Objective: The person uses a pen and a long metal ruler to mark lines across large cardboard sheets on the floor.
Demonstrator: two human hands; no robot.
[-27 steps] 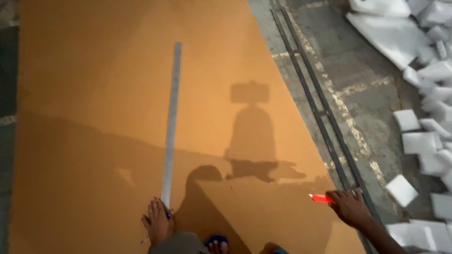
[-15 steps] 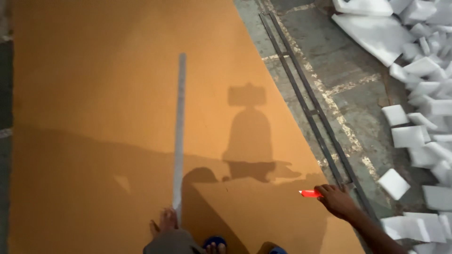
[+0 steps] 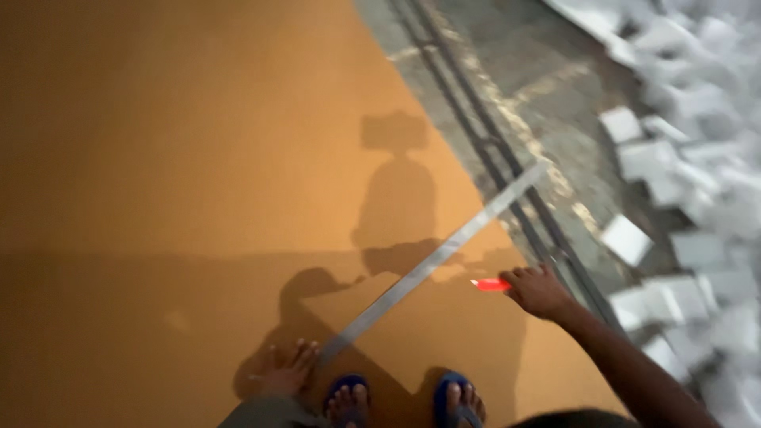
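We are standing on a broad orange board (image 3: 158,158); white foam blocks (image 3: 682,182) are lying at three o'clock. Our left hand (image 3: 287,366) is pressing the long grey metal ruler (image 3: 432,263), fingers spread. Our right hand (image 3: 539,290) is gripping a small red cutter (image 3: 491,284).

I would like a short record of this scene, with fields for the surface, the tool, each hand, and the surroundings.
Surface: large flat orange board lying on a grey concrete floor
Tool: long thin grey metal ruler, lying diagonally, its far end past the board edge
Left hand: pressed on the ruler's near end
Right hand: holds a small red cutter on the board
Feet: in blue sandals
Surroundings: white foam pieces, metal floor rail
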